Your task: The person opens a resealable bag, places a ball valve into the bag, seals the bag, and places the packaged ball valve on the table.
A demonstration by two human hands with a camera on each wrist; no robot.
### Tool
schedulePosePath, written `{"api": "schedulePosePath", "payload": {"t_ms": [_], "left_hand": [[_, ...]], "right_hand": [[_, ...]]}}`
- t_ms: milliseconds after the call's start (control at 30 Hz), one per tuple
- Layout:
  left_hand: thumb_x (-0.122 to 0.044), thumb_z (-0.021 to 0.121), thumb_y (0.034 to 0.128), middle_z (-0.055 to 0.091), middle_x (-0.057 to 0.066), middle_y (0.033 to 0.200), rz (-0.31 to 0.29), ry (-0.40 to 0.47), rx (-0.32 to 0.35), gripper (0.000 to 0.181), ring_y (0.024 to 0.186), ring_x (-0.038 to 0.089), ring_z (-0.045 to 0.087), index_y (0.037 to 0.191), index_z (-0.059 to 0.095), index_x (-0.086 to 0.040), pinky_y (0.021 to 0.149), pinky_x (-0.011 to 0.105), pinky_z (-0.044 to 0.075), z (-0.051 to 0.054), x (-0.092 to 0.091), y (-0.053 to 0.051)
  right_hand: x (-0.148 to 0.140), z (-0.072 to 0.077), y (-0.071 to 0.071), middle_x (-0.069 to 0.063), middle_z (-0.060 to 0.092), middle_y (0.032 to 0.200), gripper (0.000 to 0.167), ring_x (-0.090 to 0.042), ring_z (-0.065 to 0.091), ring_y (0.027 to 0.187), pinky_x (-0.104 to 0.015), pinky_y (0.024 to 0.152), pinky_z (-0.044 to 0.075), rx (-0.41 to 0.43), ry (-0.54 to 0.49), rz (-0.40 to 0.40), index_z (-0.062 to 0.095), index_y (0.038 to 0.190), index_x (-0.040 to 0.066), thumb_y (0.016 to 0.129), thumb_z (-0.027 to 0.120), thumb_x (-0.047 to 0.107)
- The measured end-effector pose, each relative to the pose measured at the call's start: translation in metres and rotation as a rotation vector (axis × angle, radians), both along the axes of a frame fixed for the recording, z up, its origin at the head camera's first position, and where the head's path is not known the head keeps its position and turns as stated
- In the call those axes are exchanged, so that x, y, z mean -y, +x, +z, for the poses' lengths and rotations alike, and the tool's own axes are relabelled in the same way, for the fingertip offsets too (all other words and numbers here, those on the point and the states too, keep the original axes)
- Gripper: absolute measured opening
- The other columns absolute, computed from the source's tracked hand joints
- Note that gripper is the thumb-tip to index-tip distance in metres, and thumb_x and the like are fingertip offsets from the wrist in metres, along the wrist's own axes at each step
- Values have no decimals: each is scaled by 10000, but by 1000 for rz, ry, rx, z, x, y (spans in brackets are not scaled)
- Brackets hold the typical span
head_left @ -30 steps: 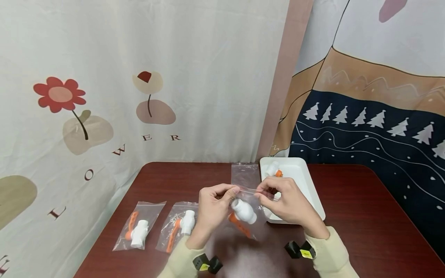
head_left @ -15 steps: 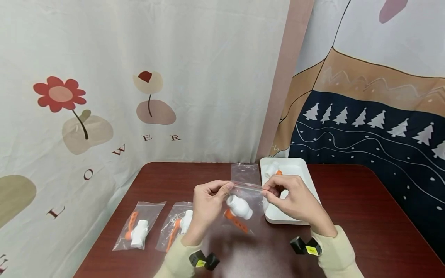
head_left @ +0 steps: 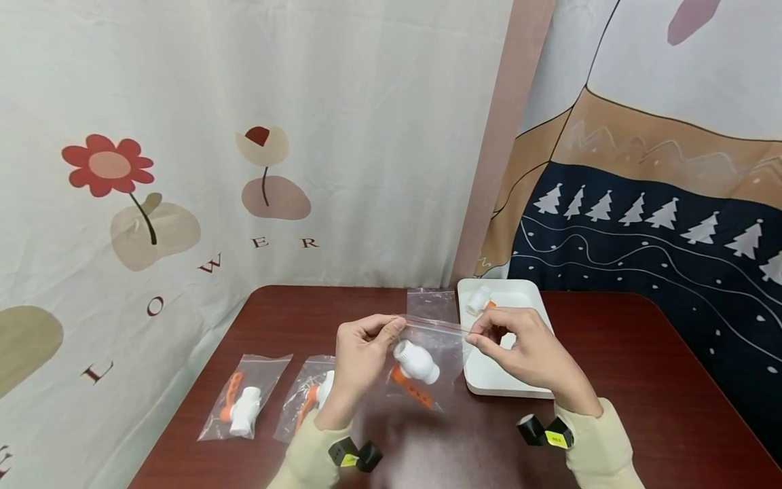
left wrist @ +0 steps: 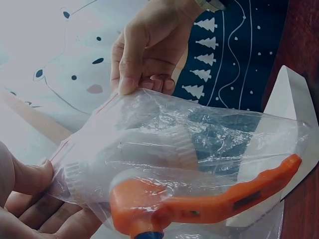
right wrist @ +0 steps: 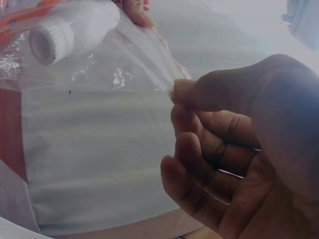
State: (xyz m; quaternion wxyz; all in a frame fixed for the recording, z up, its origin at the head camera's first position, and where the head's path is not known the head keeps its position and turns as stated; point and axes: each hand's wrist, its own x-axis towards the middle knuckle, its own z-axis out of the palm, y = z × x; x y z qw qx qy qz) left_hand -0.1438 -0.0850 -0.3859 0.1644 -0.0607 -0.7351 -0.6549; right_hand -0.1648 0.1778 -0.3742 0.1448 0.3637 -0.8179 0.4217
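Note:
Between both hands hangs a clear zip-lock bag (head_left: pixel 451 353), its mouth stretched taut above the table. Inside it is a white plastic ball valve (head_left: pixel 418 361) with an orange lever handle (left wrist: pixel 214 205). My left hand (head_left: pixel 362 360) pinches the left end of the zip edge between thumb and fingers. At the other end, my right hand (head_left: pixel 528 346) pinches the corner with thumb and index finger; its remaining fingers are curled loosely in the right wrist view. A red line runs along the bag's mouth. Whether the zip is sealed all along cannot be told.
Two more bagged valves lie at the left, one bag (head_left: pixel 246 411) fully visible, the other bag (head_left: pixel 305 394) partly behind my left forearm. A white tray (head_left: pixel 531 293) holding another valve (head_left: pixel 479 299) stands behind my right hand. Beside it lies a flat clear bag (head_left: pixel 430 299).
My hands have moved apart, the left one leftward and the right one rightward. The bag's mouth is now stretched straighter, and the valve inside has shifted slightly left.

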Motion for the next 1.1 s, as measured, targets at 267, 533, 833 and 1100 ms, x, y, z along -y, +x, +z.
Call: {"api": "schedulePosePath", "payload": {"t_ms": [267, 533, 833, 1100], "left_hand": [[-68, 772, 905, 692, 82, 683, -29, 20, 30, 72, 569, 32, 515, 913, 807, -5, 532, 155, 408, 0, 2, -4], [-51, 751, 920, 580, 18, 616, -2, 54, 63, 86, 524, 44, 449, 921, 788, 27, 487, 166, 336, -6, 10, -11], [-67, 716, 956, 702, 13, 704, 33, 142, 205, 195, 572, 35, 561, 989, 740, 124, 491, 185, 514, -23, 29, -24], [-112, 708, 971, 675, -13, 664, 51, 31, 328, 194, 475, 58, 471, 967, 746, 79, 423, 174, 397, -35, 47, -33]], "right_hand": [[1, 0, 0, 120, 630, 770, 140, -23, 579, 725, -222, 663, 560, 48, -4, -12, 717, 883, 238, 916, 777, 115], [-2, -3, -4, 88, 674, 820, 69, -42, 619, 762, -238, 678, 569, 142, 19, -52, 727, 937, 226, 948, 749, 160], [-15, -18, -9, 131, 699, 909, 88, -24, 626, 832, -235, 719, 568, 226, 115, -100, 727, 1011, 244, 952, 743, 180], [-28, -45, -13, 118, 705, 937, 87, -1, 608, 820, -256, 712, 563, 288, 243, -60, 724, 1006, 226, 943, 735, 167]]}}
